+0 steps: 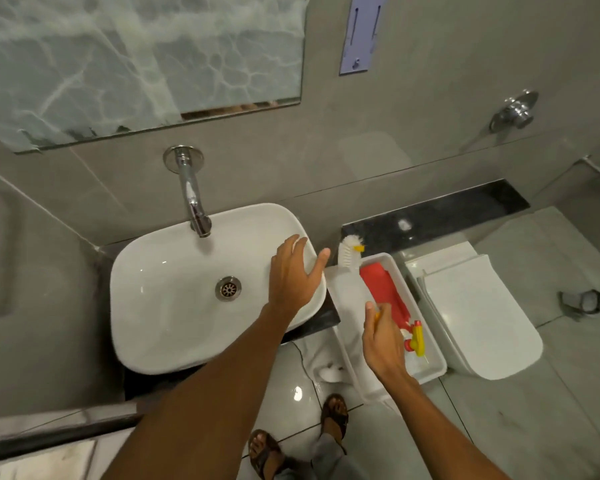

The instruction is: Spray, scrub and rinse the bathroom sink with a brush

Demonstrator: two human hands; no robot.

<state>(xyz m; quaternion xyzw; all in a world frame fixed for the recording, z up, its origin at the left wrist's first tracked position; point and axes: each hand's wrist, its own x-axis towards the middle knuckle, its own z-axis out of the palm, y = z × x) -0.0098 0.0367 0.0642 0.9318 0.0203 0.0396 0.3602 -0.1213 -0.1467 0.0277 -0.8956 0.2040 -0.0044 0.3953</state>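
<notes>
A white basin sink [174, 299] with a metal drain [228, 288] sits under a chrome wall tap [192, 199]. My left hand [293, 271] hovers over the sink's right rim, fingers spread, holding nothing. To the right, a white tray [430, 362] holds a red spray bottle [385, 292] with a yellow and red trigger [415, 337]. A white brush [348, 255] with a yellow tip lies along the tray's left side, bristles at the far end. My right hand [383, 341] is closed on the brush's handle end.
A white toilet with its lid down [478, 317] stands right of the tray. A mirror [136, 60] hangs above the tap. A black stone ledge [437, 216] runs along the back wall. My sandalled feet [333, 415] stand on the glossy floor tiles.
</notes>
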